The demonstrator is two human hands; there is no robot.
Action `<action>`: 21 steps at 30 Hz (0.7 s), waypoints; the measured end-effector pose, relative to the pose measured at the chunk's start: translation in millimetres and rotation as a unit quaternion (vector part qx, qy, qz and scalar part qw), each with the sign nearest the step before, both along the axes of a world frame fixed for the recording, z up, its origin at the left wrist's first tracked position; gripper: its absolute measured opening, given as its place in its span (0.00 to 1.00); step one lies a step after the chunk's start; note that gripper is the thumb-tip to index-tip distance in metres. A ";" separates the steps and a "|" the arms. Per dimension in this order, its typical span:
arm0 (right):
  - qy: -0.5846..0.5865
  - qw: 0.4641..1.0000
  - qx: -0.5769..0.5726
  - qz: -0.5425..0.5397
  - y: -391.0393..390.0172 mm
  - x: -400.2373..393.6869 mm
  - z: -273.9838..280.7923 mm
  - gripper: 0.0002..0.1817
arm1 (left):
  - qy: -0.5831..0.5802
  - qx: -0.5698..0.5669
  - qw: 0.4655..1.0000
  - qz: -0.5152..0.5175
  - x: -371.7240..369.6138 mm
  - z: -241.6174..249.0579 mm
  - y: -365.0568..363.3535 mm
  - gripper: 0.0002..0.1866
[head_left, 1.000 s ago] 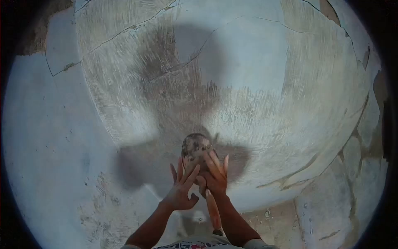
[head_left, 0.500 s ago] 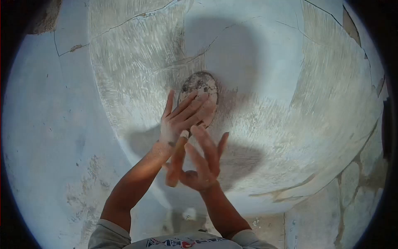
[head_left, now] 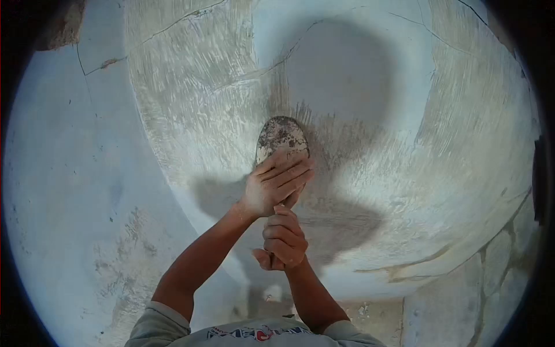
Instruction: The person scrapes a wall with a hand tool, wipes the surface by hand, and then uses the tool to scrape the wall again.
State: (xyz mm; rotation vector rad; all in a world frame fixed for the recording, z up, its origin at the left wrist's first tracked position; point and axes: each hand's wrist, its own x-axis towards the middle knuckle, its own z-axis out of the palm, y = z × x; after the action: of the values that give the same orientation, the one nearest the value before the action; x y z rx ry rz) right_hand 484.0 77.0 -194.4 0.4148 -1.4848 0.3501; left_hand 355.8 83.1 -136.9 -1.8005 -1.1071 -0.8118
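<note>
A trowel [head_left: 281, 134] with a rounded, stained blade lies against the scraped surface ahead of me, tip pointing up in view. My left hand [head_left: 276, 184] rests flat over the lower blade, fingers stretched out and side by side. Just below it, my right hand [head_left: 284, 240] is closed in a fist around the trowel's handle, which the fingers hide. Pale, streaky plaster [head_left: 191, 110] surrounds the blade. A darker, rough patch [head_left: 347, 136] borders it on the right.
A smooth bluish surface [head_left: 75, 168] spans the left side. A crack [head_left: 179, 22] runs across the upper left, and broken plaster shows a brown patch [head_left: 65, 26] in the corner. Jagged seams [head_left: 511, 222] mark the lower right. My shadow [head_left: 347, 69] falls on the plaster.
My right hand has gone from loosely spread fingers around the wooden handle to a closed fist on it. The trowel and my left hand sit slightly lower and further right in view.
</note>
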 end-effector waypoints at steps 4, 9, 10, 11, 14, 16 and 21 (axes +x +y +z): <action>0.048 0.998 0.028 0.041 24.9 -15.4 28.2 0.22 | 0.001 0.045 0.999 0.010 -0.6 38.6 13.8 0.15; 0.079 0.993 0.035 0.078 34.9 -15.6 72.2 0.19 | -0.008 0.078 0.997 -0.004 -2.8 75.1 25.5 0.14; 0.087 0.993 0.018 0.083 31.3 -15.2 63.4 0.20 | -0.029 0.029 0.999 0.005 -0.7 68.7 16.8 0.11; 0.075 0.994 0.004 0.077 25.9 -13.5 45.3 0.20 | -0.022 0.016 1.000 0.002 -1.3 51.7 10.3 0.09; 0.060 0.994 -0.029 0.082 12.8 -8.7 1.9 0.19 | -0.006 -0.014 1.000 -0.004 -3.6 12.5 2.8 0.06; 0.082 0.990 -0.049 0.104 11.5 -8.5 -3.5 0.15 | 0.002 -0.029 1.000 -0.011 2.1 13.5 2.2 0.08; 0.131 0.983 -0.026 0.125 33.1 -24.0 62.8 0.16 | 0.023 0.005 1.000 -0.005 -2.8 84.1 10.1 0.01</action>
State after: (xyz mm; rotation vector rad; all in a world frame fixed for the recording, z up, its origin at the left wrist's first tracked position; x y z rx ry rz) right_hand 460.1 110.1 -131.6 0.5837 -1.1656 0.5120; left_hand 353.0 93.3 -52.8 -1.8094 -1.0625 -0.7761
